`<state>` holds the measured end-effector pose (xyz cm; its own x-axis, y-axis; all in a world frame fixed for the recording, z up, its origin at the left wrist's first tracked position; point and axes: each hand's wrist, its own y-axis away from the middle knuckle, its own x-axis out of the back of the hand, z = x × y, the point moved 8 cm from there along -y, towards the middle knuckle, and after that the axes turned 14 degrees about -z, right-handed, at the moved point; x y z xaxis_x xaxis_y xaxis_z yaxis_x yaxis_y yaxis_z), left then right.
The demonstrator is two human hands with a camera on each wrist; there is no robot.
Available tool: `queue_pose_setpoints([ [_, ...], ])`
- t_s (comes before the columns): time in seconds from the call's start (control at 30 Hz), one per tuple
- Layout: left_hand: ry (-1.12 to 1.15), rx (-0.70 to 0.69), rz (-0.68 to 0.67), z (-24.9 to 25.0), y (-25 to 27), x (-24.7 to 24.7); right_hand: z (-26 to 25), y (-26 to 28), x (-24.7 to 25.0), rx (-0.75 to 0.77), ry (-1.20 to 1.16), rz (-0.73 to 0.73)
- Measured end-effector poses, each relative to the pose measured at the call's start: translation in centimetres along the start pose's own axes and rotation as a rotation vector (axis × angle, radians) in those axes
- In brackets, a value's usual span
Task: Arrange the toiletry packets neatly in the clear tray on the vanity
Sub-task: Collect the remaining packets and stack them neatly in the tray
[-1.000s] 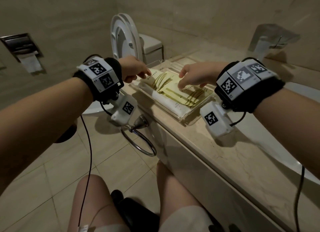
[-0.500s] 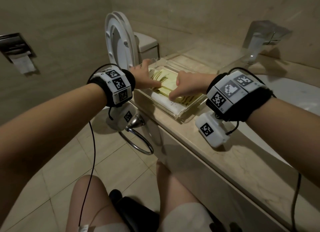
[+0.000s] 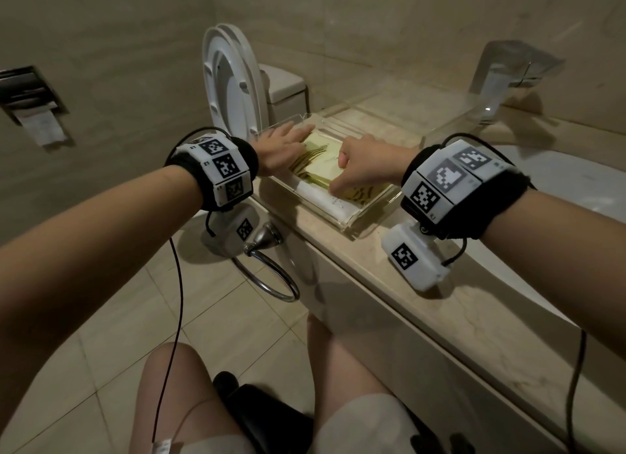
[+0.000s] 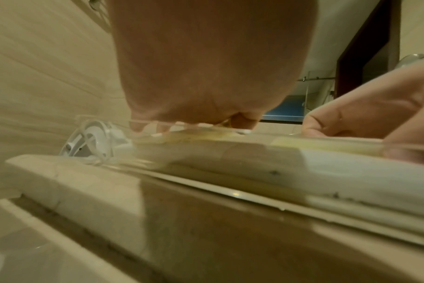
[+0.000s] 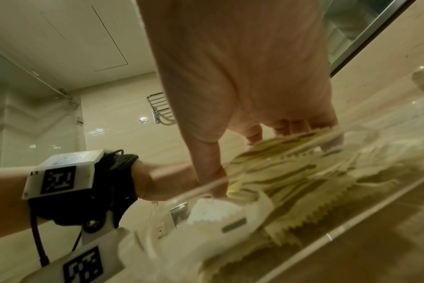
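Observation:
A clear tray (image 3: 369, 223) stands at the left end of the vanity and holds yellow-green toiletry packets (image 3: 321, 162) with dark stripes. A white packet (image 3: 325, 199) lies along its near wall. My left hand (image 3: 291, 138) rests flat on the packets at the tray's left end, fingers straight. My right hand (image 3: 349, 179) is curled over the middle of the stack. In the right wrist view its thumb (image 5: 213, 181) sits at the near edge of the packets (image 5: 291, 178) and its fingertips (image 5: 298, 126) at the far edge. The left wrist view shows the tray wall (image 4: 254, 159) side on.
A toilet with raised lid (image 3: 233, 87) stands just left of the vanity (image 3: 440, 318). A towel ring (image 3: 271, 270) hangs on the vanity front below the tray. The faucet (image 3: 501, 77) and sink basin (image 3: 559, 182) lie to the right. A paper holder (image 3: 30, 104) is on the left wall.
My left hand has gone from curled at the tray's left corner to flat, reaching further over the packets. My right hand has drawn toward the stack's near edge, thumb down.

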<state>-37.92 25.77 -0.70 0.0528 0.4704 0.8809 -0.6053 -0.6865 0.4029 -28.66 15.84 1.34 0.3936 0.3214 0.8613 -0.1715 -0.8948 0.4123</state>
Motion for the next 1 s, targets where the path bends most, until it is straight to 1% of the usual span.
queue_pose_setpoints([
  [0.07,-0.066,-0.012,0.009,0.5,0.2,-0.2,0.1,0.0,0.0,-0.006,0.01,0.004],
  [0.13,-0.118,-0.026,-0.02,1.1,0.2,-0.9,0.1,-0.1,-0.1,-0.011,0.019,0.004],
  [0.23,-0.105,-0.097,-0.067,1.8,0.2,-1.4,0.2,-0.2,-0.3,-0.017,0.036,-0.008],
  [0.3,-0.072,-0.167,-0.03,2.3,0.4,-0.6,0.3,-0.3,-0.4,-0.016,0.042,-0.027],
  [0.37,-0.012,-0.143,0.052,1.7,0.4,0.7,0.4,-0.4,-0.5,-0.012,0.037,-0.048],
  [0.43,-0.003,-0.05,0.09,0.6,0.2,1.3,0.4,-0.5,-0.7,-0.003,0.029,-0.065],
  [0.5,-0.064,0.032,0.055,-0.3,-0.1,0.9,0.4,-0.7,-0.8,0.004,0.03,-0.08],
  [0.53,-0.111,0.05,0.029,-0.4,-0.3,0.5,0.4,-0.8,-0.9,0.006,0.028,-0.088],
  [0.57,-0.142,0.051,0.005,-0.4,-0.5,0.1,0.4,-0.9,-1.1,0.003,0.028,-0.098],
  [0.63,-0.09,0.061,-0.037,-0.4,-0.3,-0.6,0.5,-0.9,-1.4,-0.017,0.038,-0.129],
  [0.8,-0.125,-0.019,-0.051,0.4,0.0,-1.1,0.5,-1.1,-1.9,-0.034,0.036,-0.174],
  [0.87,-0.146,-0.025,-0.056,0.5,-0.1,-1.2,0.5,-1.2,-2.0,-0.041,0.027,-0.176],
  [1.0,-0.184,-0.081,-0.056,1.0,0.0,-1.5,0.3,-1.0,-2.2,-0.054,0.011,-0.169],
])
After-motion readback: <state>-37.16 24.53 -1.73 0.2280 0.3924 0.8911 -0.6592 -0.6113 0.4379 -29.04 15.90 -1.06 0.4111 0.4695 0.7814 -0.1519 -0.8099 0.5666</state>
